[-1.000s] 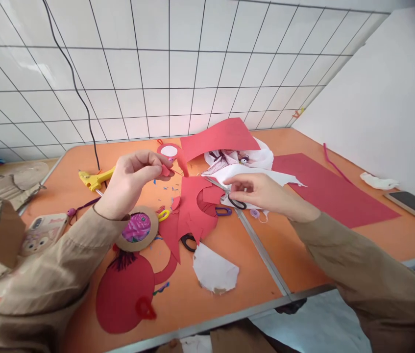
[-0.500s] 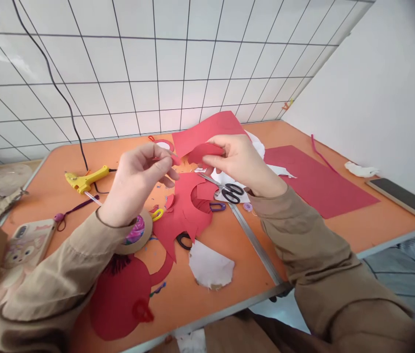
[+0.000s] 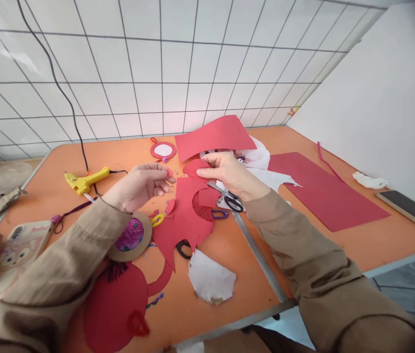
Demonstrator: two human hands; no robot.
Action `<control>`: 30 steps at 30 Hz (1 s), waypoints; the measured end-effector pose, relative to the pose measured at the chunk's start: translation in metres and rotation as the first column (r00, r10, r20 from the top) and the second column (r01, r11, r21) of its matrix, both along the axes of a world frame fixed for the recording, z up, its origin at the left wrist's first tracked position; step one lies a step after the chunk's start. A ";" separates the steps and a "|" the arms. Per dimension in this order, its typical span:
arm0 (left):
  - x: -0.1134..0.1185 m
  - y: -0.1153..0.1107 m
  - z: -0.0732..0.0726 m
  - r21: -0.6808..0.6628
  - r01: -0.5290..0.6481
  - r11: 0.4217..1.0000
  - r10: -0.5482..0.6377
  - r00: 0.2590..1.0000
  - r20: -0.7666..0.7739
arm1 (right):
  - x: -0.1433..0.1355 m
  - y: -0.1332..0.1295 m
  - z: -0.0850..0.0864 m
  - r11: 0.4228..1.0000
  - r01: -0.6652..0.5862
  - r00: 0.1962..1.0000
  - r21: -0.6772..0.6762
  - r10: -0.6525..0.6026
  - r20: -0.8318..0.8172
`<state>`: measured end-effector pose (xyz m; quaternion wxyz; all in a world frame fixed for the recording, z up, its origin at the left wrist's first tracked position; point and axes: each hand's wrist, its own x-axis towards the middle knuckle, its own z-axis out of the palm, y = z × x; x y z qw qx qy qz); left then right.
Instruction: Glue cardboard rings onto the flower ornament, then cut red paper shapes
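Observation:
Between the thumb and fingers of my right hand (image 3: 225,171) is a red paper cutout (image 3: 191,168) with a rounded edge. My left hand (image 3: 148,181) pinches a small red paper scrap (image 3: 170,172), apart from the cutout. Below both hands lie red paper offcuts (image 3: 185,211) with curved holes and pointed ends. Black-handled scissors (image 3: 231,200) rest under my right wrist, beside purple-handled scissors (image 3: 221,214). Near my left forearm is a round beige piece with a purple flower (image 3: 130,234), partly covered by the sleeve.
A yellow glue gun (image 3: 85,180) lies at the left, near a phone (image 3: 23,245). Red sheets (image 3: 325,191) and white paper (image 3: 212,277) cover parts of the orange table. A red ring with a white centre (image 3: 163,150) lies by the tiled wall. A metal strip (image 3: 258,255) crosses the tabletop.
Both hands have come down a little, the right one drawing slightly left with the cutout. The cutout now shows its face more flatly. The view has shifted slightly.

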<state>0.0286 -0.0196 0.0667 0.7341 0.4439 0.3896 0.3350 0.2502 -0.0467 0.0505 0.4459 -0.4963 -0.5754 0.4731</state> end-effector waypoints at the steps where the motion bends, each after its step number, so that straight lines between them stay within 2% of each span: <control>1: -0.006 0.002 0.007 0.018 -0.023 1.000 0.023 1.000 0.006 | -0.001 0.000 -0.001 1.000 -0.004 1.000 -0.010 0.004 -0.005; 4: -0.026 0.007 0.028 0.119 -0.151 0.981 0.142 0.986 0.083 | -0.002 -0.002 -0.002 1.000 -0.018 0.999 -0.014 0.018 -0.029; 6: -0.034 0.007 0.036 0.157 -0.165 0.974 0.148 0.983 0.112 | -0.004 -0.003 0.000 1.000 -0.028 0.998 0.005 0.028 -0.052; 8: -0.035 0.005 0.037 0.145 -0.147 0.978 0.132 0.985 0.112 | -0.007 -0.004 0.005 0.997 -0.045 0.996 0.055 0.049 -0.076; 11: -0.025 0.002 0.029 0.049 -0.087 0.995 0.083 0.993 0.089 | -0.015 -0.003 0.014 0.990 -0.062 0.991 0.126 0.076 -0.106; 14: -0.010 -0.002 0.017 -0.060 -0.030 0.998 0.036 0.995 0.091 | -0.024 0.002 0.019 0.990 -0.033 0.991 0.136 0.050 -0.127; 16: -0.002 -0.006 0.008 -0.076 -0.025 0.997 0.030 0.998 0.061 | -0.028 0.005 0.018 0.990 -0.024 0.991 0.139 0.042 -0.127; 20: 0.010 -0.017 -0.009 0.083 -0.045 0.995 0.048 0.998 -0.036 | -0.033 0.005 0.014 0.989 -0.027 0.995 0.143 0.040 -0.090; 23: 0.017 -0.021 -0.018 0.205 -0.070 0.976 0.075 0.997 -0.016 | -0.034 0.002 0.010 0.985 -0.087 0.992 0.151 0.100 -0.081; 26: 0.018 -0.022 -0.021 0.263 -0.093 0.960 0.103 0.994 -0.025 | -0.032 0.000 0.009 0.983 -0.128 0.990 0.131 0.135 -0.045; 30: 0.014 -0.019 -0.017 0.307 -0.048 0.951 0.080 0.992 -0.093 | -0.027 0.001 0.010 0.987 -0.096 0.995 0.128 0.099 -0.020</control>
